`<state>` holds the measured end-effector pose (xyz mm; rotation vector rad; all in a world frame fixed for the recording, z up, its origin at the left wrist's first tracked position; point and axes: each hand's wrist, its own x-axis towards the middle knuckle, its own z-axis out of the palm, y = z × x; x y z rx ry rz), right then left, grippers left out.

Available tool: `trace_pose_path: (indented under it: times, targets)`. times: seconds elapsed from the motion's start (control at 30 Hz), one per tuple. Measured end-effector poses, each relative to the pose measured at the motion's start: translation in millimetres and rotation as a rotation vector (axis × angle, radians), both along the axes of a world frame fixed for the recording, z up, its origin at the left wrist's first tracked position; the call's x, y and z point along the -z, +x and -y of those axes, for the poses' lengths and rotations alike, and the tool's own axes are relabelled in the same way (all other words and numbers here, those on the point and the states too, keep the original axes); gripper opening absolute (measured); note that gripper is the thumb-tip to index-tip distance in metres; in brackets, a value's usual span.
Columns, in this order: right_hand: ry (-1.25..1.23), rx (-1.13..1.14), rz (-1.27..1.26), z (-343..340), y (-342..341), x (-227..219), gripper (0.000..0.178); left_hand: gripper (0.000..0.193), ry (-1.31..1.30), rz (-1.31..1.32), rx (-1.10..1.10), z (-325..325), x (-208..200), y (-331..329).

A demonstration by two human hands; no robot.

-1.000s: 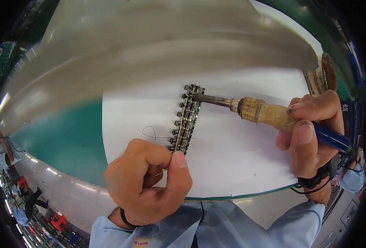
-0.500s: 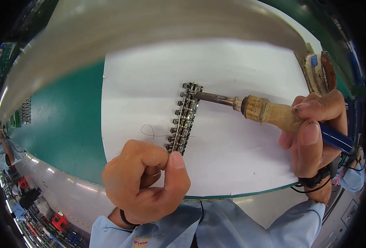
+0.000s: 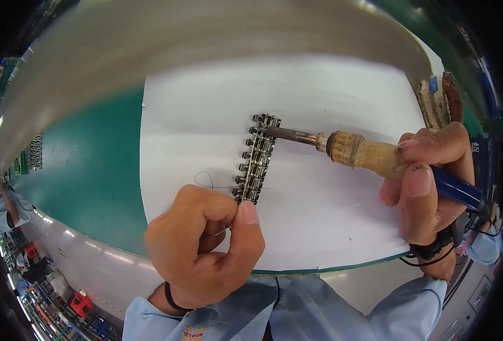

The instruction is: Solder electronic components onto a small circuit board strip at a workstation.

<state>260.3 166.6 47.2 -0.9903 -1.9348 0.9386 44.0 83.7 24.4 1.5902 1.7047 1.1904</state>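
A narrow strip of small metal connectors (image 3: pixel 256 158) lies on a white sheet (image 3: pixel 331 199), running from near my left thumb up and away. My left hand (image 3: pixel 203 244) is curled in a fist at the strip's near end, thumb and forefinger pinching it together with a thin wire (image 3: pixel 206 181) that loops out to the left. My right hand (image 3: pixel 427 182) grips a soldering iron (image 3: pixel 365 153) with a tan wrapped collar and blue handle. Its metal tip touches the far end of the strip.
The white sheet rests on a green bench mat (image 3: pixel 86 170). A curved grey metal band (image 3: pixel 177 45) arcs across the far side. A worn brown stand (image 3: pixel 436 99) sits at the far right. Another person in a light blue sleeve (image 3: pixel 4 207) is at the left edge.
The view has shifted a little; the iron's tip stays at the far end of the strip and my left hand keeps its pinch at the near end.
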Motion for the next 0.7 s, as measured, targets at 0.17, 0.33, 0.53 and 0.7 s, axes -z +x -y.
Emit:
trace_pose_path:
  times: [0.17,0.33,0.53,0.7]
  targets:
    - [0.034,-0.006,0.014,-1.1,-3.2,0.9,0.024,0.019,-0.018,0.018,-0.021,-1.4,-1.1,-1.0]
    - [0.054,0.007,0.034,1.0,2.3,3.5,0.024,0.019,0.001,-0.003,-0.019,-0.4,0.3,4.4]
    - [0.054,0.019,0.003,13.4,23.6,9.7,0.027,0.019,0.006,0.029,-0.029,12.3,8.8,21.0]
    - [0.042,-0.023,-0.036,17.5,41.4,16.8,0.028,0.019,0.002,0.038,-0.023,16.6,16.4,34.5]
